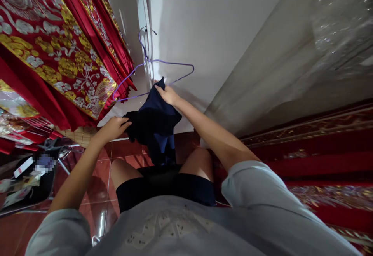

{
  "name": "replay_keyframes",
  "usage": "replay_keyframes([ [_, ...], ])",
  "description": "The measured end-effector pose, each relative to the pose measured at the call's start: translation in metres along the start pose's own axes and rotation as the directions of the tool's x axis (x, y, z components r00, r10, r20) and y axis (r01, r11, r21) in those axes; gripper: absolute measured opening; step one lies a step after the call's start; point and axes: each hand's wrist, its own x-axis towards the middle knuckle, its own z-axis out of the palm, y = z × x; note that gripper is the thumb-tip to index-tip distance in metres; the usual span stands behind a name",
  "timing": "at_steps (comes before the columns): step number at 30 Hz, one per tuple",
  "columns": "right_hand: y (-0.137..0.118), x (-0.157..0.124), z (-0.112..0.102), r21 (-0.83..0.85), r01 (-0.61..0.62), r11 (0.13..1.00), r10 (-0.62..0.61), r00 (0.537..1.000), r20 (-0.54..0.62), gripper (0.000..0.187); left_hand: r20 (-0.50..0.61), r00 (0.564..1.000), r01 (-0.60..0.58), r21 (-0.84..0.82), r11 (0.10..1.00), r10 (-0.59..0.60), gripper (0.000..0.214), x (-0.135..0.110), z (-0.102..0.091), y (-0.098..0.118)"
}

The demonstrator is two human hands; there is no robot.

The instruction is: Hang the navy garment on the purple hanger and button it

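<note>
Left hand (115, 127) and right hand (168, 95) pinch the garment (154, 106). Slack grip could drop it; snagging cloth could shift the hanger (175, 63), contact being unclear.

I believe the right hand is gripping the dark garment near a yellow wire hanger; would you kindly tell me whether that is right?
Not quite: the wire hanger is purple, not yellow, as the head view shows. The right hand is indeed gripping the dark garment near it.
</note>
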Motion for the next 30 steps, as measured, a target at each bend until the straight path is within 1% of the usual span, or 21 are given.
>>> replay_keyframes([
  [2, 0.003, 0.004, 0.004, -0.016, -0.085, 0.996, 0.085, 0.996, 0.029, 0.036, 0.026, 1.000, 0.006, 0.013, 1.000, -0.006, 0.035, 0.000, 0.000, 0.005],
  [3, 0.004, 0.004, 0.003, -0.035, -0.099, 0.995, 0.100, 0.995, 0.025, 0.036, 0.043, 0.999, 0.011, 0.030, 1.000, -0.012, 0.035, -0.001, -0.001, 0.006],
  [5, 0.005, -0.002, -0.002, -0.094, -0.073, 0.993, 0.071, 0.997, -0.030, 0.037, 0.057, 0.998, 0.035, 0.084, 0.996, -0.040, 0.034, -0.004, -0.003, 0.005],
  [6, 0.004, -0.006, -0.007, -0.131, -0.057, 0.990, 0.048, 0.996, -0.071, 0.039, 0.044, 0.997, 0.058, 0.118, 0.991, -0.064, 0.033, -0.006, -0.004, 0.004],
  [8, -0.002, -0.017, -0.018, -0.190, -0.032, 0.981, 0.005, 0.991, -0.137, 0.043, -0.027, 0.993, 0.115, 0.176, 0.978, -0.112, 0.029, -0.009, -0.009, -0.002],
  [10, -0.012, -0.029, -0.028, -0.218, -0.010, 0.976, -0.028, 0.985, -0.171, 0.046, -0.145, 0.981, 0.160, 0.211, 0.964, -0.131, 0.027, -0.008, -0.017, -0.006],
  [13, -0.029, -0.042, -0.038, -0.237, 0.004, 0.971, -0.050, 0.981, -0.187, 0.049, -0.322, 0.937, 0.213, 0.215, 0.953, -0.136, 0.025, 0.002, -0.031, -0.010],
  [15, -0.038, -0.047, -0.042, -0.248, 0.014, 0.969, -0.065, 0.978, -0.197, 0.050, -0.368, 0.916, 0.242, 0.190, 0.952, -0.159, 0.024, 0.012, -0.037, -0.013],
  [16, -0.041, -0.049, -0.043, -0.254, 0.021, 0.967, -0.074, 0.976, -0.204, 0.050, -0.358, 0.918, 0.246, 0.170, 0.954, -0.173, 0.024, 0.018, -0.038, -0.014],
  [17, -0.044, -0.050, -0.043, -0.261, 0.026, 0.965, -0.083, 0.974, -0.211, 0.050, -0.321, 0.928, 0.243, 0.147, 0.959, -0.186, 0.024, 0.022, -0.038, -0.017],
  [19, -0.047, -0.053, -0.045, -0.277, 0.028, 0.960, -0.090, 0.972, -0.215, 0.052, -0.200, 0.958, 0.227, 0.103, 0.968, -0.204, 0.024, 0.029, -0.034, -0.022],
  [20, -0.047, -0.055, -0.046, -0.284, 0.021, 0.959, -0.084, 0.974, -0.212, 0.052, -0.154, 0.966, 0.223, 0.084, 0.971, -0.208, 0.024, 0.031, -0.032, -0.025],
  [21, -0.048, -0.056, -0.046, -0.287, 0.012, 0.958, -0.073, 0.976, -0.205, 0.052, -0.134, 0.968, 0.221, 0.070, 0.973, -0.210, 0.024, 0.031, -0.030, -0.028],
  [22, -0.048, -0.056, -0.046, -0.288, 0.003, 0.958, -0.063, 0.978, -0.199, 0.053, -0.148, 0.967, 0.220, 0.061, 0.974, -0.209, 0.025, 0.030, -0.029, -0.030],
  [24, -0.047, -0.056, -0.043, -0.278, -0.005, 0.961, -0.053, 0.978, -0.200, 0.052, -0.263, 0.949, 0.190, 0.047, 0.981, -0.171, 0.026, 0.028, -0.031, -0.031],
  [25, -0.046, -0.056, -0.041, -0.265, -0.004, 0.964, -0.052, 0.978, -0.204, 0.051, -0.334, 0.934, 0.149, 0.040, 0.988, -0.128, 0.026, 0.027, -0.033, -0.030],
  [27, -0.043, -0.055, -0.034, -0.213, -0.005, 0.977, -0.038, 0.980, -0.194, 0.048, -0.447, 0.895, 0.018, 0.020, 1.000, -0.007, 0.023, 0.030, -0.039, -0.022],
  [29, -0.039, -0.056, -0.025, -0.137, -0.020, 0.990, -0.002, 0.987, -0.158, 0.044, -0.519, 0.849, -0.120, -0.005, 0.993, 0.100, 0.019, 0.038, -0.044, -0.011],
  [30, -0.038, -0.057, -0.022, -0.102, -0.025, 0.994, 0.011, 0.991, -0.135, 0.041, -0.541, 0.831, -0.167, -0.020, 0.986, 0.129, 0.018, 0.044, -0.046, -0.005],
])
